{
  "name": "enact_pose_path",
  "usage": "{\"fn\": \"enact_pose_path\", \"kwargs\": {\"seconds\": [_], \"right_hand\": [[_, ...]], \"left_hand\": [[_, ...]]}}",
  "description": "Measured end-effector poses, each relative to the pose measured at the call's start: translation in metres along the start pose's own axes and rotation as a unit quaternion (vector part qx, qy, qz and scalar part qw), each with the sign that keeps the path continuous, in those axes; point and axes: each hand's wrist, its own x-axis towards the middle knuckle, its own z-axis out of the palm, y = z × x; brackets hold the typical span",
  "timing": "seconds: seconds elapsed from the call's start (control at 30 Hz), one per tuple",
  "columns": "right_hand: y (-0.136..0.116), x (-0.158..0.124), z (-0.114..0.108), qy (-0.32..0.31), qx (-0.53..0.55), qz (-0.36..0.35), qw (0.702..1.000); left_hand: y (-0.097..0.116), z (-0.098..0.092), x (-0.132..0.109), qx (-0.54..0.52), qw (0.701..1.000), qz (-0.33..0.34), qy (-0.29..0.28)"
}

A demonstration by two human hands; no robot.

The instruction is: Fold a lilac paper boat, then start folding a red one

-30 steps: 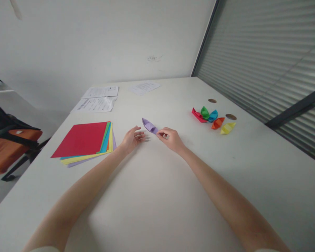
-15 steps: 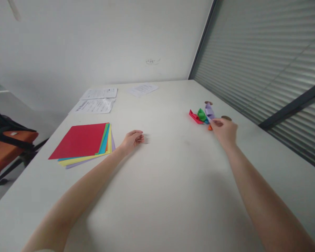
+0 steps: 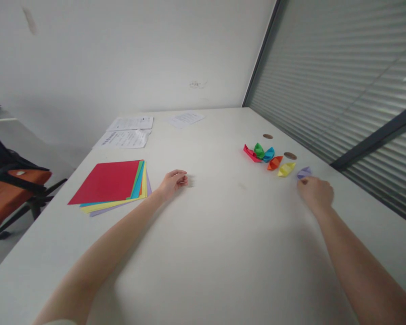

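Note:
At the right of the table, my right hand (image 3: 315, 194) pinches the near end of a purple folded paper boat (image 3: 304, 172). Beyond it a slanting row of paper boats runs away to the left: a yellow boat (image 3: 287, 169), an orange boat (image 3: 275, 163), a blue boat (image 3: 268, 155), a green boat (image 3: 259, 150) and a red boat (image 3: 251, 153). My left hand (image 3: 174, 182) rests on the table with its fingers curled together, and nothing shows in them. Left of it lies a fanned stack of coloured paper sheets (image 3: 106, 182), red on top.
Printed sheets (image 3: 126, 138) lie at the back left of the white table (image 3: 203, 253), with another printed sheet (image 3: 186, 119) at the back. Two round cable holes (image 3: 290, 155) are near the right edge, beside the window blinds (image 3: 341, 85). An orange chair (image 3: 18, 185) stands at the left.
My right hand has moved right and nearer, carrying the purple boat away from the blue one to the row's near end. The yellow boat now shows. My left hand has stayed put.

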Motion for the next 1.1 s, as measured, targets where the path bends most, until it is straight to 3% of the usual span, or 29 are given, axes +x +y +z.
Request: {"fn": "enact_pose_path", "kwargs": {"seconds": [0.17,0.33,0.5,0.57,0.7,0.77,0.8,0.83,0.9,0.97,1.1], "right_hand": [[-0.015,0.005,0.003,-0.012,0.025,-0.087,0.996],[-0.026,0.002,-0.006,-0.029,0.051,-0.073,0.996],[-0.05,-0.019,-0.023,0.043,0.078,-0.093,0.992],[-0.068,-0.029,-0.026,0.054,0.104,-0.171,0.978],[-0.109,-0.049,-0.029,0.038,0.146,-0.291,0.945],[-0.129,-0.059,-0.029,0.02,0.149,-0.339,0.929],[-0.139,-0.065,-0.03,0.018,0.152,-0.354,0.923],[-0.147,-0.07,-0.03,0.014,0.155,-0.366,0.917],[-0.163,-0.079,-0.031,0.01,0.166,-0.393,0.904],[-0.175,-0.088,-0.032,0.003,0.176,-0.417,0.892],[-0.191,-0.1,-0.032,-0.002,0.187,-0.441,0.878]], "left_hand": [[0.0,0.0,-0.008,0.023,1.0,0.012,-0.002],[0.008,-0.001,-0.013,0.079,0.996,0.031,0.012],[0.037,-0.011,-0.022,0.171,0.983,0.065,0.027],[0.049,-0.021,-0.029,0.36,0.926,0.109,0.045],[0.069,-0.062,-0.053,0.481,0.864,0.123,0.087],[0.079,-0.09,-0.067,0.65,0.731,0.142,0.149],[0.084,-0.105,-0.073,0.7,0.68,0.131,0.174],[0.088,-0.118,-0.079,0.729,0.649,0.111,0.188],[0.095,-0.14,-0.09,0.751,0.621,0.066,0.213],[0.098,-0.151,-0.097,0.755,0.614,0.038,0.228],[0.094,-0.148,-0.104,0.77,0.601,-0.007,0.216]]}}
